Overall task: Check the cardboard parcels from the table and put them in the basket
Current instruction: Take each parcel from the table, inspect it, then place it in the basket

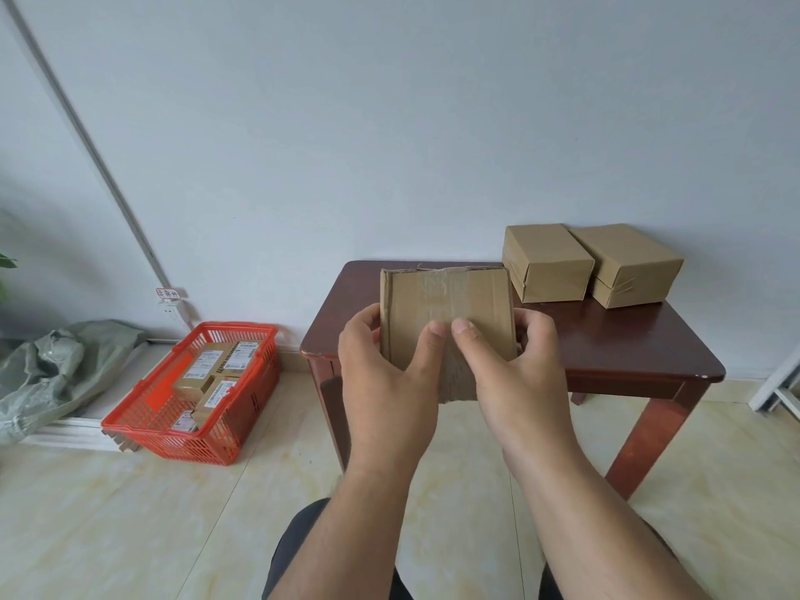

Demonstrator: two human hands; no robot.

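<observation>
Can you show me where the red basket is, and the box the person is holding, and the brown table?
basket (130, 420): head view, on its near left rim.
held box (446, 296): head view, on its taped face above the thumbs.
table (614, 339): head view, on the bare top in front of the two boxes.

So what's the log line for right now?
step: checking | held parcel: both hands grip it | table: two parcels left | basket: has parcels

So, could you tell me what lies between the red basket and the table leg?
Only bare tiled floor separates the basket from the table, per the head view.
</observation>
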